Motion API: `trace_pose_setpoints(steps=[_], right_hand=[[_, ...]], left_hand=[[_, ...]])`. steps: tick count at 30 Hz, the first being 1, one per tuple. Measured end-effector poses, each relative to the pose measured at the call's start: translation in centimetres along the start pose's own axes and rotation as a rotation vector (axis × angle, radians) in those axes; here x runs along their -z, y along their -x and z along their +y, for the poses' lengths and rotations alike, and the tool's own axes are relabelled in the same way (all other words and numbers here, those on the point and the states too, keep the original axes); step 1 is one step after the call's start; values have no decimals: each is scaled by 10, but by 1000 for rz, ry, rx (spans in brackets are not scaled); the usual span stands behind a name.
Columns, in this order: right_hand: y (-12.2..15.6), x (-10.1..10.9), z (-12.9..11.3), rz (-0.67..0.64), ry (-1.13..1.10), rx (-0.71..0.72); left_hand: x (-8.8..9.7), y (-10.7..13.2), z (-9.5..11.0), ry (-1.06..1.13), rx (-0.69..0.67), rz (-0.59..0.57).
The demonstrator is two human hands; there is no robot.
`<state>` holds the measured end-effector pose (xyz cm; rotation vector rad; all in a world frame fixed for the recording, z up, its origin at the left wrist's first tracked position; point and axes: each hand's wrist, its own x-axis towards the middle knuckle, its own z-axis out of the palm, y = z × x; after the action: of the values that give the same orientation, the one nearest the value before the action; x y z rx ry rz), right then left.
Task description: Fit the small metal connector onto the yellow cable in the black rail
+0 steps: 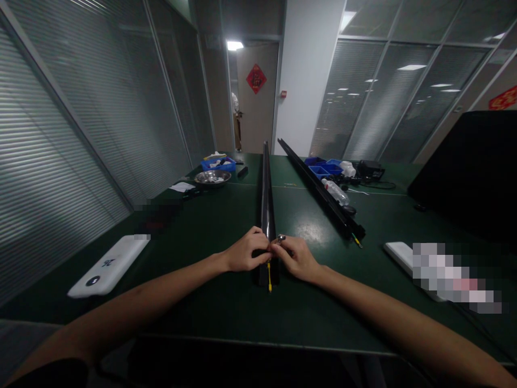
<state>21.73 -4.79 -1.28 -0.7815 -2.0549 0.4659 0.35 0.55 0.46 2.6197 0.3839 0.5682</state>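
Observation:
A long black rail [265,199] lies lengthwise on the green table, its near end between my hands. My left hand [247,251] reaches over that end from the left, fingers bent and thumb and fingertips closed together; what they pinch is hidden. From the right, my right hand [299,260] is closed, with a small shiny metal part [281,237] showing at its curled fingers. The fingertips of both hands meet above the rail. Below them a short yellow wire [270,276] hangs out over the rail's near end.
A second black rail [319,188] lies at an angle to the right, a yellow-green wire [357,241] at its end. White devices [111,267] flank my arms. Farther off are a metal bowl [212,178], blue bins [323,170], a plastic bottle [336,192] and a dark monitor [470,178].

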Motion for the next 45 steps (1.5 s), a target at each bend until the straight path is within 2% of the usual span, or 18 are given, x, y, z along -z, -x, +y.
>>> trace_pose_setpoints(steps=[7,13,22,30,39,45], right_hand=[[0,0,3,-8,-48,-5],[2,-2,2,33,23,-7],[0,1,3,-19,-30,1],[2,-1,1,32,18,-7],[0,0,4,-17,-32,13],[2,-2,3,32,5,17]], left_hand=[[0,0,1,-3,-2,1],[-2,-1,-2,-13,-8,8],[-1,0,-1,1,-7,6],[-1,1,-1,-11,-1,-5],[-2,0,-2,-16,-25,14],[-3,0,-3,-27,-21,17]])
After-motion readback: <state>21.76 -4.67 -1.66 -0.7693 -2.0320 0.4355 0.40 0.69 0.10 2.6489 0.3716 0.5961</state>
